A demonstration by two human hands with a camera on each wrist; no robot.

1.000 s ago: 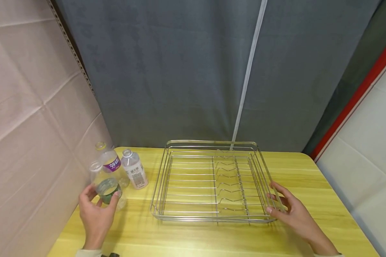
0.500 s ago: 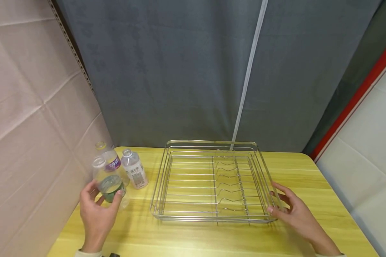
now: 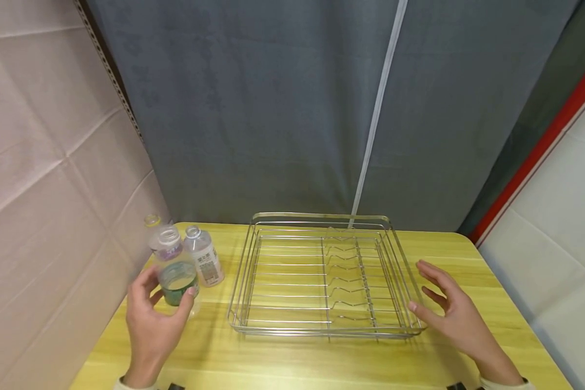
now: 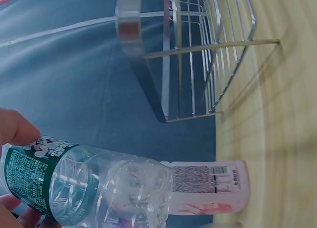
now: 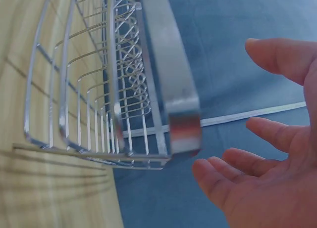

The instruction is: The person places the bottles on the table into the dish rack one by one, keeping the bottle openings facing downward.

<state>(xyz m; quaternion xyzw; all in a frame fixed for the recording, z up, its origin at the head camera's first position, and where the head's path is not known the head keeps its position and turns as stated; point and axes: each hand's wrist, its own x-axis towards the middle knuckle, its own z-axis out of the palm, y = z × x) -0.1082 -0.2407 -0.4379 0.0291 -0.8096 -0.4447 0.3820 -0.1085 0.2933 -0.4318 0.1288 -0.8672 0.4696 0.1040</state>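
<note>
My left hand (image 3: 155, 325) grips a clear plastic bottle (image 3: 179, 292) with a green label, thumb on one side and fingers on the other. In the left wrist view its lower part overlaps a bottle with a white printed label (image 4: 208, 188). Behind the held bottle stands another clear one with a yellow neck ring (image 3: 153, 221); its purple label shows through the plastic. Beside the right front corner of a wire dish rack (image 3: 297, 334) is my right hand (image 3: 460, 317), fingers spread and relaxed. The right wrist view shows a gap between its fingertips and the rack's flat metal band (image 5: 173, 65).
The rack takes up the middle of the yellow wood table (image 3: 283, 368). A grey curtain (image 3: 253, 119) hangs along the back edge. Pale cloth (image 3: 53, 216) closes off the left side, and a white panel with a red edge stands at right.
My left hand has carried the green-label bottle to the right, and it now covers most of the purple-label bottle. My right hand has let go of the rack's edge and drawn slightly away.
</note>
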